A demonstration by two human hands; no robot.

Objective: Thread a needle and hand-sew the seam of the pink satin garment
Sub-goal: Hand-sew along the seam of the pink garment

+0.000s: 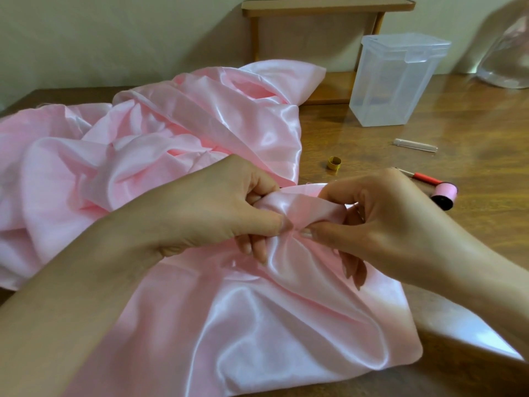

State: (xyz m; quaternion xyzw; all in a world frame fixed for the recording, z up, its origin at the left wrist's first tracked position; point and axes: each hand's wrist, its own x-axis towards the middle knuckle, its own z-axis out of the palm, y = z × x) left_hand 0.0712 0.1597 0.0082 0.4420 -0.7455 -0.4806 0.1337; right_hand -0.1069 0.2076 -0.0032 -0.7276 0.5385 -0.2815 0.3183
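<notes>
From the head view, the pink satin garment (177,156) is lying crumpled across the wooden worktop (472,133), its near part draping over the front edge. The left hand (217,207) is gripping a raised fold of the satin, thumb and curled fingers closed on it. The right hand (380,222) is pinching the same fold just beside it, so both hands are meeting at the cloth. Beyond the right hand, a pink thread spool (445,193) is lying beside a red-handled tool (423,177). A gold ring-shaped thimble (334,162), a clear tube (415,145) and a lidded clear plastic container (395,81) are sitting farther back.
</notes>
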